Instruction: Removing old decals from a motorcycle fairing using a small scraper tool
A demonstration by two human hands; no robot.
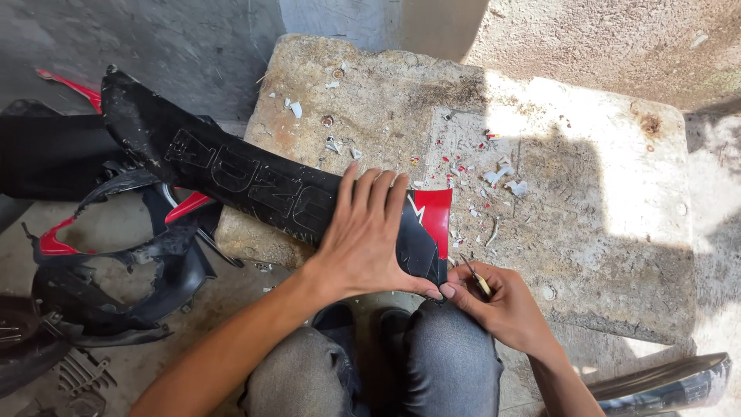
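A long black plastic body panel (231, 174) with a red end (434, 212) lies across the near left corner of a rough stone slab (587, 193). My left hand (363, 235) presses flat on the panel near its red end, fingers spread. Just right of it, my right hand (494, 305) pinches a small thin blade (473, 274) whose tip points at the panel's lower edge. My thumb tips nearly meet at that edge.
Small white and red scraps (494, 174) litter the slab's middle. Broken black and red plastic fairing pieces (116, 278) lie on the floor at left. My knees in grey trousers (432, 363) sit below the slab. A dark curved part (664, 382) lies at bottom right.
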